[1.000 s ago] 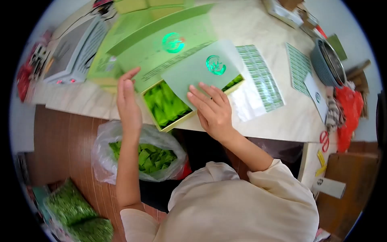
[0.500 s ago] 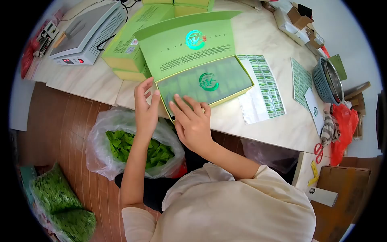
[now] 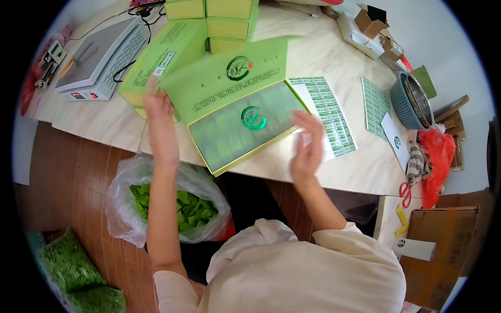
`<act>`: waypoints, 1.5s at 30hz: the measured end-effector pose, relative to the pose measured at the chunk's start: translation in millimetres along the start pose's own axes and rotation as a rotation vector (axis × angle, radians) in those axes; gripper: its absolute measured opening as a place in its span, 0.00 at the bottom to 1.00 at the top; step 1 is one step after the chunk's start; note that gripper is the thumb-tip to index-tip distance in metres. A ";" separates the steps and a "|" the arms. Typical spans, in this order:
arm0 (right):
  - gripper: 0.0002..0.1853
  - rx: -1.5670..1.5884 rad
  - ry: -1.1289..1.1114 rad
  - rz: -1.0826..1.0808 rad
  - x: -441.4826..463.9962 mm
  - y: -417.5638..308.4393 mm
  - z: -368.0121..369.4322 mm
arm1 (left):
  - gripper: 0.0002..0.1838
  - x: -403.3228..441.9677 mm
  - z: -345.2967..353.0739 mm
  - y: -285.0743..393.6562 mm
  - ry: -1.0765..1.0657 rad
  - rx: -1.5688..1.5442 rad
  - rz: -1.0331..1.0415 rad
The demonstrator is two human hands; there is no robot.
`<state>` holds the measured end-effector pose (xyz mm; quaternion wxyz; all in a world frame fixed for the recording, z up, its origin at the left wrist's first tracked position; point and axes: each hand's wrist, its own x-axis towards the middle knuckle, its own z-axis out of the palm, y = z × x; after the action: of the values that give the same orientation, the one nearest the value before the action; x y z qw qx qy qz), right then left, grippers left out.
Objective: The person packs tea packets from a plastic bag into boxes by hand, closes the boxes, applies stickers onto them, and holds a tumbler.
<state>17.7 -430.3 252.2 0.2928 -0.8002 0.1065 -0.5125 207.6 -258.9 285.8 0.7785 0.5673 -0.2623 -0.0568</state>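
Observation:
A green gift box (image 3: 245, 125) lies near the table's front edge, a translucent sheet with a green round logo covering the packets inside. Its printed lid (image 3: 229, 78) stands raised at the back, tilted. My left hand (image 3: 162, 117) is beside the lid's left edge, fingers apart and slightly blurred; contact with the lid is unclear. At the box's right end is my right hand (image 3: 308, 143), blurred, fingers apart and nothing visible in it. Sticker sheets (image 3: 329, 112) lie right of the box, over white paper.
Stacked green boxes (image 3: 229, 26) stand behind, and a sealing machine (image 3: 102, 60) at the left. Below the table is a plastic bag of green packets (image 3: 193, 211). At the right are a blue basket (image 3: 407, 104), red scissors (image 3: 405, 194), a red bag (image 3: 439, 161) and a carton (image 3: 438, 250).
The translucent sheet has gone from askew to flat over the packets. Since then my right hand has moved right off it, my left hand up and left, and the lid has tilted forward.

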 end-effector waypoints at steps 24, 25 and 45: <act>0.16 -0.280 -0.234 0.023 7.6 28.6 -4.4 | 0.35 -63.2 36.8 -6.0 -0.553 1.069 0.188; 0.16 -0.280 -0.236 0.017 0.2 24.4 -2.9 | 0.31 -57.1 29.5 -5.7 -0.466 0.847 0.113; 0.41 0.032 -0.304 -0.317 -17.5 -27.4 22.3 | 0.18 -136.3 -21.4 28.9 0.081 0.243 0.053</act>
<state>26.0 -392.0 247.9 0.2339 -0.8702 -0.0742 -0.4272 95.0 -177.9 260.6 0.7154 0.6521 -0.2504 0.0187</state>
